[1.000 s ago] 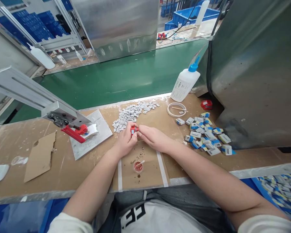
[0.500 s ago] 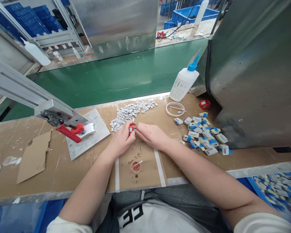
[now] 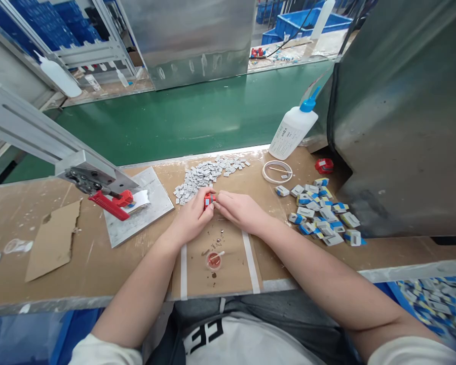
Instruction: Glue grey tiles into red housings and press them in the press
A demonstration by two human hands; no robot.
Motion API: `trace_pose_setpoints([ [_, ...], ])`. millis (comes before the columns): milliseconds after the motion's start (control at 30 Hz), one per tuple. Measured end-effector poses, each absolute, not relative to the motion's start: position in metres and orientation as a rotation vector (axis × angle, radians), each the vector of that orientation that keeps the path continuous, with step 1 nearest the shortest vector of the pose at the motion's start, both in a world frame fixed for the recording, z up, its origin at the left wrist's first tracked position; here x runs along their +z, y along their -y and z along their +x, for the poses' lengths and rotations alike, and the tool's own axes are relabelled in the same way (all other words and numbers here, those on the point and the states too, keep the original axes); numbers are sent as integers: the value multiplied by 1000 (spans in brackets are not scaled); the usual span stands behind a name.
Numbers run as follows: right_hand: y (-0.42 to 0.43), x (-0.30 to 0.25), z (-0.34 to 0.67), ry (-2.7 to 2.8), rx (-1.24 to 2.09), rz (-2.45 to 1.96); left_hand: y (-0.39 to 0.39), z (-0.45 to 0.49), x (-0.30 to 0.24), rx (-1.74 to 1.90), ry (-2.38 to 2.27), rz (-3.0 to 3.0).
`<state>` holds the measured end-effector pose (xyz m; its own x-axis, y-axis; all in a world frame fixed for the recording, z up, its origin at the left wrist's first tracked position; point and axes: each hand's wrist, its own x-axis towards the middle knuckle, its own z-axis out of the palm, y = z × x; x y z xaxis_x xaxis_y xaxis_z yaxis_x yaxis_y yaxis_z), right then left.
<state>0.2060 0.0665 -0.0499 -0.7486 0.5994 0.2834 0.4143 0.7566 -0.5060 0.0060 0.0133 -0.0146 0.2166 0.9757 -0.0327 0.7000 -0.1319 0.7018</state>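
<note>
- While the left hand clasps a small red block between thumb and fingers, the right hand brings its fingertips to the block's right side; whether that grip pinches anything, I cannot tell.
- The block sits over the counter, just near of the gray tiles and far of the cup of red liquid.
- Should the left grip loosen, the block might drop among the tiles; a low wrist could tip the cup.

Factory workshop: green belt, blue crates, apparently stacked.
</note>
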Motion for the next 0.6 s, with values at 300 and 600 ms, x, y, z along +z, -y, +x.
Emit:
trace_pose_setpoints([
  [300,-64,-43,208,2546,293,-686,-12,-1,-23,712,-1478,2009],
  [600,-55,-41,205,2525,251,-688,-8,-1,-26,777,-1437,2124],
])
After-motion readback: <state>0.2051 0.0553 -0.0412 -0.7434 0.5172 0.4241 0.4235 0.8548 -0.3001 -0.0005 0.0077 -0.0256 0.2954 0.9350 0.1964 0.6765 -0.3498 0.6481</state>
